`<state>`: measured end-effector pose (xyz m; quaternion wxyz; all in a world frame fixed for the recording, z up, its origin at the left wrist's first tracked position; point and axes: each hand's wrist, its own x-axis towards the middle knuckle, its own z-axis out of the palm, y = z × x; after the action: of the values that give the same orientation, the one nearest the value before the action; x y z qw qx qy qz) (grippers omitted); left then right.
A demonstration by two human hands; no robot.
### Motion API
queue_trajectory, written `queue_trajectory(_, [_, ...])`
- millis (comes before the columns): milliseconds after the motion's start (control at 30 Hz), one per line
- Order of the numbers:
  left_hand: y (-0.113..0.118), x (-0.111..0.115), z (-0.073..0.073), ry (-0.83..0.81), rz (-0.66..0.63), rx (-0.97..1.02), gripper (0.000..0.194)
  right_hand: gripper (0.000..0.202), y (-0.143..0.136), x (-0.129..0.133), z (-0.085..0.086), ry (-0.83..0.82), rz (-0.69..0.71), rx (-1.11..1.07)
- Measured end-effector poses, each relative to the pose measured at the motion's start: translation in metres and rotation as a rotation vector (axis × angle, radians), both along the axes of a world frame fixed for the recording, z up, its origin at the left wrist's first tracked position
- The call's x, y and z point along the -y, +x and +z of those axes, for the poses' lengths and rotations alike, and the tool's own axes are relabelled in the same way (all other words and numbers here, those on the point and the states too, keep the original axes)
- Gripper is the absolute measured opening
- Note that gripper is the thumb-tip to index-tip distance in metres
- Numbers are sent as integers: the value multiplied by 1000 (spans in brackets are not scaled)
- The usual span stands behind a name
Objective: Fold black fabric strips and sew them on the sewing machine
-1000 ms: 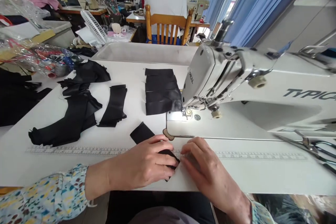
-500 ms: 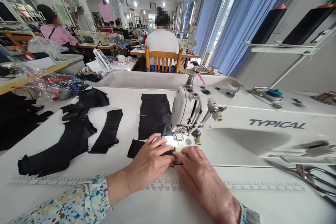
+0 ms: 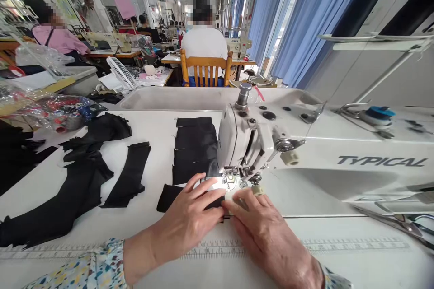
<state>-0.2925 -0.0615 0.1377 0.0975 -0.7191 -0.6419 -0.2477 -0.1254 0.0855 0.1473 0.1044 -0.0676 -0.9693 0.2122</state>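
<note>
My left hand (image 3: 190, 212) lies with its fingers spread over a small black fabric piece (image 3: 168, 196) in front of the sewing machine's needle area. Part of that piece is hidden under the fingers. My right hand (image 3: 261, 221) meets its right edge, the fingers bent and the thumb tip against the cloth near my left fingertips. Just beyond both hands stands the white sewing machine head (image 3: 242, 140), its lamp lighting the needle plate. Behind my left fingers, a row of black fabric pieces (image 3: 195, 144) stretches away from the machine.
More black cut pieces (image 3: 125, 176) lie on the left of the white table. A ruler strip (image 3: 210, 250) runs along the front. Scissors (image 3: 403, 226) rest at the right, below the machine arm. Thread cones (image 3: 362, 4) stand above. A person in white (image 3: 203, 49) sits ahead.
The view has shifted slightly, so the machine sits a little further right and the table pieces further left. Both hands stay at the fabric, with little change in their pose.
</note>
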Motion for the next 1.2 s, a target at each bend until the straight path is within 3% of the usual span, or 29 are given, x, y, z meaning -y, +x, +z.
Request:
queue_trajectory(200, [-4,0,-4,-17,-29,35,19,37,1,0,-2,-11,-5,-35])
queue_trajectory(567, [-9,-5,-11,31,7,117,19,33,-4,-1,-7,79,-32,-49])
queue_trajectory(867, [-13,-22,-8,47,54,100,19,35,-16,-19,-10,163,-65,-41])
queue_trajectory(1200, [-14,-23,-8,36,72,92,20,38,-18,-19,-11,195,-88,-6])
